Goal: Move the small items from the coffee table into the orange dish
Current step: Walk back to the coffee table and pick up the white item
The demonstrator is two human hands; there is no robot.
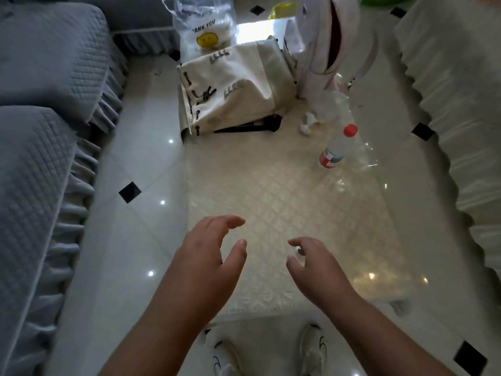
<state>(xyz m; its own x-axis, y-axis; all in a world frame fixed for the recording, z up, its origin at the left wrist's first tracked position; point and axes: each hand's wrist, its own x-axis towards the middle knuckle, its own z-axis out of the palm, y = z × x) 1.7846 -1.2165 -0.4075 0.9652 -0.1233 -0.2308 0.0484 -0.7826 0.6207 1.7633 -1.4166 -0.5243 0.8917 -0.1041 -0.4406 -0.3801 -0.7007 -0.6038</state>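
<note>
Your left hand (208, 253) hangs slack over the coffee table (271, 185); right hand (314, 264) curled, can't tell if it's pinching anything

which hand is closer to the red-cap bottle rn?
Right. The right hand hovers over the near end of the table, nearly in line with the bottle. The left hand is beside it, farther left of the bottle.

Your one head camera looks forward and steeply down along the coffee table (284, 191), close above your left hand (208, 256) and right hand (315, 263).
</note>
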